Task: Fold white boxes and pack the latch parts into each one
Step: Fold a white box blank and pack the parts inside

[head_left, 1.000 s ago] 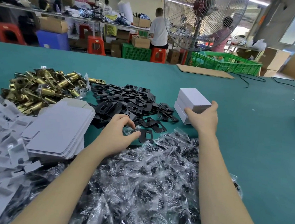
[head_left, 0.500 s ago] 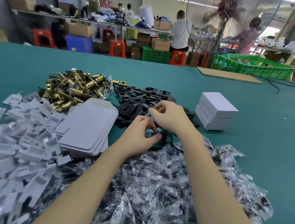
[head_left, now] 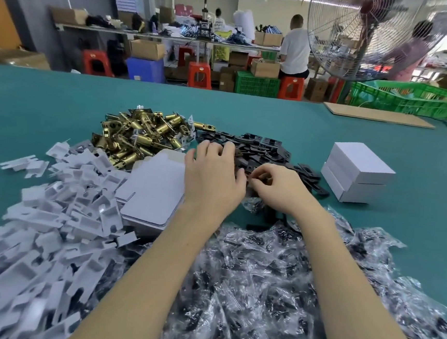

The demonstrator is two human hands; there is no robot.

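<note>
- Hands at centre of frame, both over the black plate pile [head_left: 266, 157] on the teal counter [head_left: 46, 116].
- Left hand [head_left: 212, 176] palm down, fingers loosely spread and only slightly bent, tips reaching onto the near edge of the black plates; nothing visibly gripped.
- Right hand [head_left: 277, 187] just right of the left one, fingers curled in, pinching a small dark piece between thumb and fingertips; exact piece too small to tell.
- Brass latch bolts [head_left: 136, 134] heaped in upper left of centre, touching the black pile.
- Flat white box blanks [head_left: 153, 190] stacked just left of the left hand, partly under its wrist.
- Two folded white boxes [head_left: 357, 175] stacked at right of centre, just beside the black plates.
- White plastic inserts [head_left: 50, 221] strewn across lower left.
- Clear bags of small dark parts [head_left: 274, 282] heaped along the bottom, under both forearms.
- Large fan [head_left: 369, 33] at upper right, green crate [head_left: 417, 102] beneath it at the counter's far edge.
</note>
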